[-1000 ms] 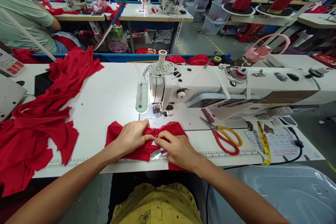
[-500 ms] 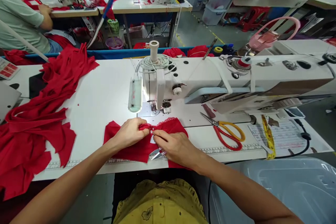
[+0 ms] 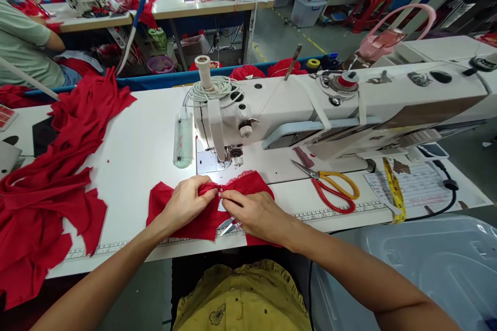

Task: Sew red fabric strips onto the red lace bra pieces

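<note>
A piece of red fabric (image 3: 248,184) with a lace edge lies at the table's front, below the needle area of the white sewing machine (image 3: 287,103). My left hand (image 3: 190,197) pinches the gathered top edge of this fabric. Close beside it, my right hand (image 3: 256,212) is closed on the same edge, thumb and forefinger pressed together. Small thread snips (image 3: 229,226) stick out from under the right palm, blades pointing left. Between the hands a small white label (image 3: 221,205) shows on the fabric.
Scissors (image 3: 330,186) with orange and red handles lie right of the fabric. A heap of red fabric (image 3: 70,165) covers the table's left side. A yellow tape measure (image 3: 395,190) crosses a written sheet. A clear plastic lid (image 3: 419,264) sits at lower right. Another person (image 3: 27,46) sits at far left.
The camera view has shifted and tilted slightly. Both hands keep their pinch on the red fabric, with little visible movement against the table.
</note>
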Motion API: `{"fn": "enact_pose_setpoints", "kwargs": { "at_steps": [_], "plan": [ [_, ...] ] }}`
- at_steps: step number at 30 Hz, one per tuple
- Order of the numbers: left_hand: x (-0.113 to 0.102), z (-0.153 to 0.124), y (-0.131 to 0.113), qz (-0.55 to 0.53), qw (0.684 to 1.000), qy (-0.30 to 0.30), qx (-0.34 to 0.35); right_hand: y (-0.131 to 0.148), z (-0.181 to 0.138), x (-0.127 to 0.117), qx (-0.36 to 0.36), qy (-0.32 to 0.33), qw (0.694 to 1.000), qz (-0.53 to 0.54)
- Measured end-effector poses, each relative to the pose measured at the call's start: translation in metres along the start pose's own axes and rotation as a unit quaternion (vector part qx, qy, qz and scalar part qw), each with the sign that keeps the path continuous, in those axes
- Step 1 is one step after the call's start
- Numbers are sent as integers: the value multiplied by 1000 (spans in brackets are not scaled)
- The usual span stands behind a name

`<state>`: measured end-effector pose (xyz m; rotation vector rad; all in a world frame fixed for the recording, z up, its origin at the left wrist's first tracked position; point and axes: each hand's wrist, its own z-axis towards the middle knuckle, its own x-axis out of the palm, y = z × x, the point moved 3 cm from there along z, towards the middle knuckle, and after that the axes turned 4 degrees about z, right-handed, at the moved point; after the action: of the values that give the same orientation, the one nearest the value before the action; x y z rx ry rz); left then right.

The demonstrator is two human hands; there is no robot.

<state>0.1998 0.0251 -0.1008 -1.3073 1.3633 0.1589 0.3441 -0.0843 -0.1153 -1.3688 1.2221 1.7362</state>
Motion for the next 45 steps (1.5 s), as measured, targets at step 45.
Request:
{"fn": "enact_pose_setpoints", "kwargs": {
  "at_steps": [45],
  "plan": [
    [21,-58,-28,-150,944,-282,85,-5,6,-10,204,-315,792,481]
  ]
}}
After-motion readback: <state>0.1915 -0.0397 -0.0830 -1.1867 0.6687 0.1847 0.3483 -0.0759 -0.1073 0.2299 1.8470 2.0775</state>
